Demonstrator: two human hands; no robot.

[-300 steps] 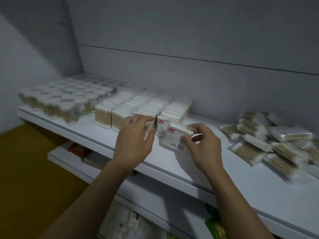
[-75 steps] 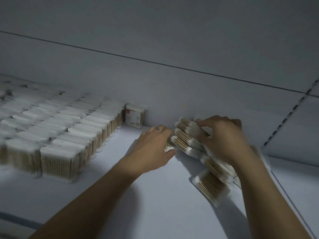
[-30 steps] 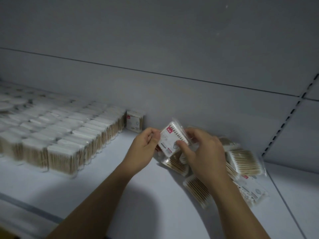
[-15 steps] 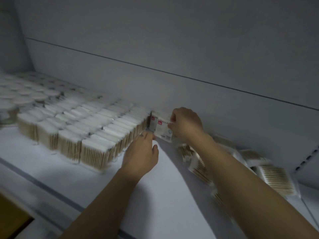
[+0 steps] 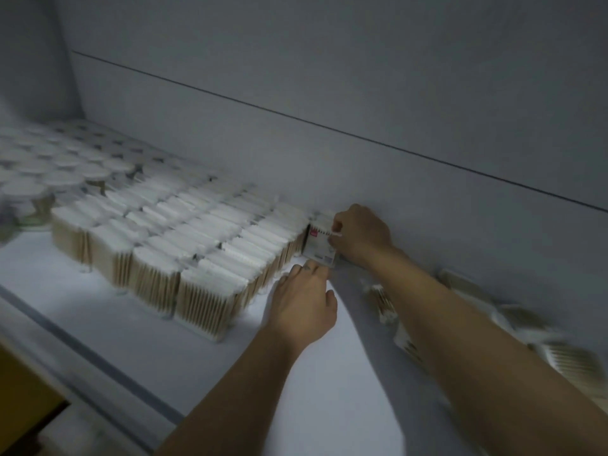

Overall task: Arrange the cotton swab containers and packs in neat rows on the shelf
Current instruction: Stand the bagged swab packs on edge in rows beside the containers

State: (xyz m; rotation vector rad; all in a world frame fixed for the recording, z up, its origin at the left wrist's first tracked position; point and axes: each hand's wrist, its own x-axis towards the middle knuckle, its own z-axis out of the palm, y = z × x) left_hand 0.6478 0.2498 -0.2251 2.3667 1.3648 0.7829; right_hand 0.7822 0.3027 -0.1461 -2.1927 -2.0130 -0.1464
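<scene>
Pack, pinched by right hand fingers at right edge of rows, near back wall, left hand fingers relaxed beside

The broad bare strip of the shelf running in from its front edge lies open between the block of upright packs on the left and the loose heap of packs on the right, though both forearms cross it. At the back it narrows to a pocket closed by the back panel, where the right hand, pinching a pack, and the left hand just below it fill the room at the block's end. Farther left the round containers stand tight against the block, lid to lid.
</scene>
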